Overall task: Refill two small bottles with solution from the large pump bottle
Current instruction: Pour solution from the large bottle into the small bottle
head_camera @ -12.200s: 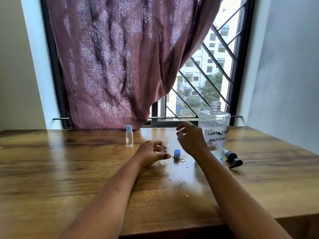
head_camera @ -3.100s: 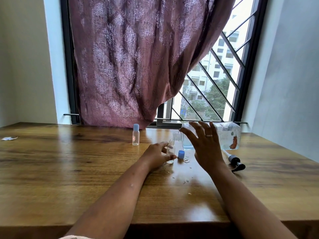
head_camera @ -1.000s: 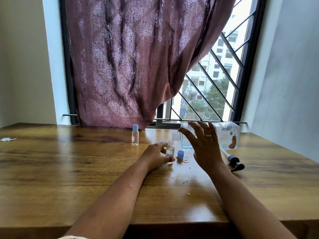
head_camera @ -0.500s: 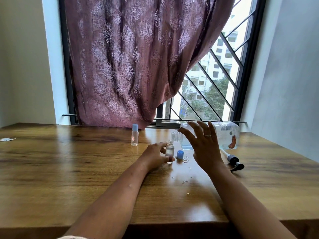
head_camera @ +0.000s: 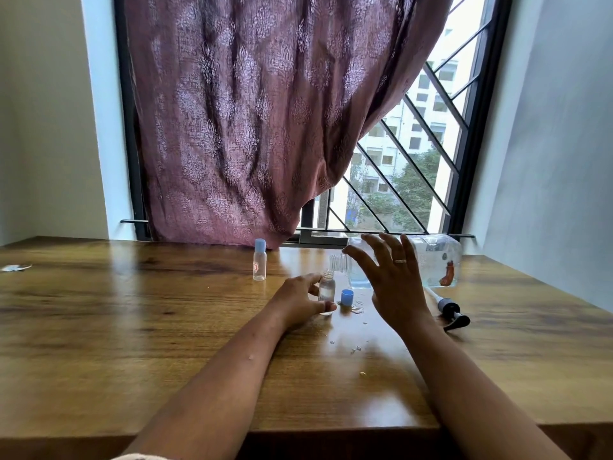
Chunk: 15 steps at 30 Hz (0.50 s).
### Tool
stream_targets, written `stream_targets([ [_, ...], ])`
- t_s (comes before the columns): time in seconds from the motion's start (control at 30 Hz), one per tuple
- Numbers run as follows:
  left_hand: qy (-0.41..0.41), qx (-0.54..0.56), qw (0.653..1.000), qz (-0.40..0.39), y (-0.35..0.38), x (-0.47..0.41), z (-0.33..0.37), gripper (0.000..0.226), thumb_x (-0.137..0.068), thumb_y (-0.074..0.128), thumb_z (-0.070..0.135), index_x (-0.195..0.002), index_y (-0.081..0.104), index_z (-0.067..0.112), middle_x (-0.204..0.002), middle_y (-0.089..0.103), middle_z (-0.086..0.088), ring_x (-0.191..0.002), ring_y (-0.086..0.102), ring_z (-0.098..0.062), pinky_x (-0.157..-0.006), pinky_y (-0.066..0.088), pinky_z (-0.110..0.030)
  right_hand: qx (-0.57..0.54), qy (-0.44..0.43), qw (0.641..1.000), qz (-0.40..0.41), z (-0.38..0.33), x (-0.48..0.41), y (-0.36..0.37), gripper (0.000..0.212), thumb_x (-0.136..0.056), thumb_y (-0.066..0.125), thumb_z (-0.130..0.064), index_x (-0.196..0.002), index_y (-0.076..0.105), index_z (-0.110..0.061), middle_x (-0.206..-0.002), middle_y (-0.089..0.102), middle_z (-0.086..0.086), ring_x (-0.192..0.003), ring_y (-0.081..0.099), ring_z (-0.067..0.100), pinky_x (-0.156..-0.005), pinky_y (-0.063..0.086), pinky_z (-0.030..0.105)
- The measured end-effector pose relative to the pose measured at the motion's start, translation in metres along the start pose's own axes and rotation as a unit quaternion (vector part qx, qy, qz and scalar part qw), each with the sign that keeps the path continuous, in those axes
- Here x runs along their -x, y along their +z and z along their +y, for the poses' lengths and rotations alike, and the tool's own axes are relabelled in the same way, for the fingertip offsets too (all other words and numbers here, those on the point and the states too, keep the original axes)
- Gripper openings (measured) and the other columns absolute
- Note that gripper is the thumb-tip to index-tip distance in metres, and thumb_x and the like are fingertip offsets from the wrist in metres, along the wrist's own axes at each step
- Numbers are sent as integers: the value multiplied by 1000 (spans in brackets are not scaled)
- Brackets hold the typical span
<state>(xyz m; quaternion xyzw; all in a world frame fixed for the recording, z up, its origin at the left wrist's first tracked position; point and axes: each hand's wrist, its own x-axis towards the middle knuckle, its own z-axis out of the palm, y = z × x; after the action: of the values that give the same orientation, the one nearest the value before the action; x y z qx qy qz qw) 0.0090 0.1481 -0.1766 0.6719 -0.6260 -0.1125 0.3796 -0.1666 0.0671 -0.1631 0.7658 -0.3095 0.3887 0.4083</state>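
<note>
The wooden surface [head_camera: 99, 327] fills the lower half of the frame, beneath a maroon patterned curtain [head_camera: 248, 127] that covers most of the barred window [head_camera: 414, 167] at the top.

The large bottle [head_camera: 434, 263] is right of centre, tipped onto its side, so its long axis runs nearly level across the frame. Its ribbed open neck points left, directly above the mouth of the open small bottle [head_camera: 326, 288], and its base points toward the right wall. Clear liquid pools in the lower part near the neck. The right hand [head_camera: 391, 280] holds it up from the near side with fingers spread wide around the body, a ring on one finger.

The left hand [head_camera: 298, 300] rests on the surface at centre frame, thumb and fingers lightly curled around the open small bottle, which stands upright and is partly filled.

The black pump head [head_camera: 449, 310] lies flat on the surface at right, its tube pointing up-left toward the large bottle.

The capped small bottle [head_camera: 259, 260] stands upright further back, left of centre, well apart from both hands.

The loose blue cap [head_camera: 347, 297] sits just right of the open small bottle, with small wet drops [head_camera: 356, 348] on the surface nearby.
</note>
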Motion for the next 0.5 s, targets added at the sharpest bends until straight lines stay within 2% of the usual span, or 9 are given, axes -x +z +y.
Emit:
stream_targets([
  [0.13,6,-3,1000,1,-1,-1,-1,66,-76,75,35,-134,48,22,-121,61,-5,-108,57,-16,-94,47,-32,-3,2,1000,11,0,1,2,96,-55,52,12,-138,35,-33,-135,38,6,-129,33,33,-115,12,50],
  [0.27,4,-6,1000,2,0,-1,-1,67,-74,76,37,-133,48,22,-122,61,-4,-108,58,-17,-95,49,-35,-18,21,1000,2,0,0,0,97,-53,52,8,-139,32,-32,-136,35,6,-129,36,34,-114,15,51],
  [0.4,4,-12,1000,4,0,-1,-1,72,-73,76,38,-136,45,20,-124,61,-5,-110,58,-17,-97,48,-36,-65,70,995,0,0,-1,-3,99,-49,55,6,-139,34,-31,-136,40,5,-128,36,31,-112,19,45],
  [0.5,1,-9,1000,8,1,-2,-1,76,-73,77,37,-138,42,18,-125,60,-6,-112,57,-18,-96,47,-34,-124,118,985,2,1,-3,-5,102,-50,58,2,-141,26,-32,-138,41,6,-127,38,31,-109,25,43],
])
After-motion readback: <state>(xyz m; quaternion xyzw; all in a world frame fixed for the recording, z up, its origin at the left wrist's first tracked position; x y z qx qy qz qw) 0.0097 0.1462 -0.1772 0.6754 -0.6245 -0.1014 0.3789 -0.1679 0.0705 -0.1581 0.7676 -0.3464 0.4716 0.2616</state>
